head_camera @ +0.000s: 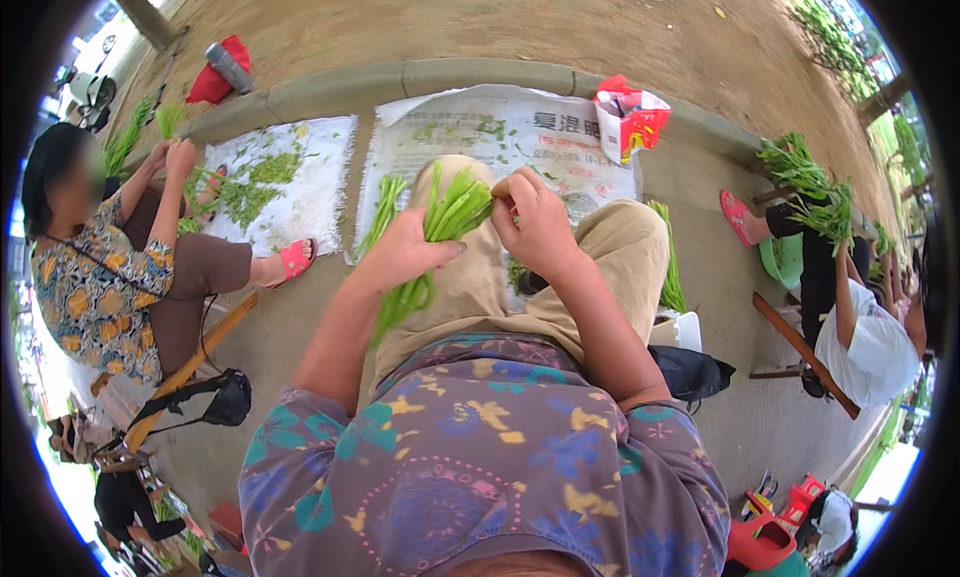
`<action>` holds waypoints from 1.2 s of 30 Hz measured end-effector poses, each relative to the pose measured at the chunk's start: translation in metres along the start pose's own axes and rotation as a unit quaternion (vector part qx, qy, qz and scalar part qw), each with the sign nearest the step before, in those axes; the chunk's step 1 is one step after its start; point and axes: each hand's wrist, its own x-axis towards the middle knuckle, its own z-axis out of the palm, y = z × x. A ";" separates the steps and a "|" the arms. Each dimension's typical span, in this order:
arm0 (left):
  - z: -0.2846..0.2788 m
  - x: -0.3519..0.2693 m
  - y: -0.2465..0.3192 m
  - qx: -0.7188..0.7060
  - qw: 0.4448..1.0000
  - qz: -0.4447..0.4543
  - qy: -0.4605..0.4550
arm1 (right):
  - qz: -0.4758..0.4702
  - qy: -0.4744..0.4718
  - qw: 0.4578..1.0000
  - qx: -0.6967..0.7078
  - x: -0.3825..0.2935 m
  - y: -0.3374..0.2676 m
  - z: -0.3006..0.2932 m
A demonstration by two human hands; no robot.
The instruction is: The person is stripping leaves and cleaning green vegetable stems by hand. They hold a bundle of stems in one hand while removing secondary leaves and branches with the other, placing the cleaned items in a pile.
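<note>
My left hand (409,250) is closed around a bunch of green leafy-vegetable stems (459,205), held above my lap with the thick ends up and to the right. The thumb and fingertips of my right hand (536,220) are pinched at the end of a stem at the bunch's right edge; whether they grip it is hard to tell. More green stems (386,209) lie left of my knee, and another bundle (670,265) lies right of my other knee. Below my hands, a printed woven sack (450,119) with scattered leaf bits is spread on the ground.
A red and white plastic bag (632,119) sits at the sack's right corner by the concrete curb (487,74). On the left a person handles stems beside a white woven sheet (330,149). Other people sit at right, near a green basin (781,260). A black bag (690,373) is by my right hip.
</note>
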 end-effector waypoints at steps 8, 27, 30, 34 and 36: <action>0.037 0.037 -0.043 -0.238 0.954 -0.164 -0.083 | 0.059 0.008 0.997 -0.050 -0.034 0.049 0.009; 0.035 0.038 -0.065 -0.262 0.943 -0.177 -0.106 | 0.199 0.076 0.967 0.141 -0.055 0.081 0.013; 0.035 0.040 -0.068 -0.266 0.942 -0.175 -0.107 | 0.166 0.025 0.980 0.105 -0.051 0.062 0.014; 0.036 0.039 -0.068 -0.263 0.943 -0.179 -0.098 | 0.137 -0.008 0.988 0.068 -0.050 0.054 0.017; 0.036 0.039 -0.068 -0.266 0.942 -0.180 -0.101 | 0.111 -0.008 0.993 0.026 -0.051 0.055 0.017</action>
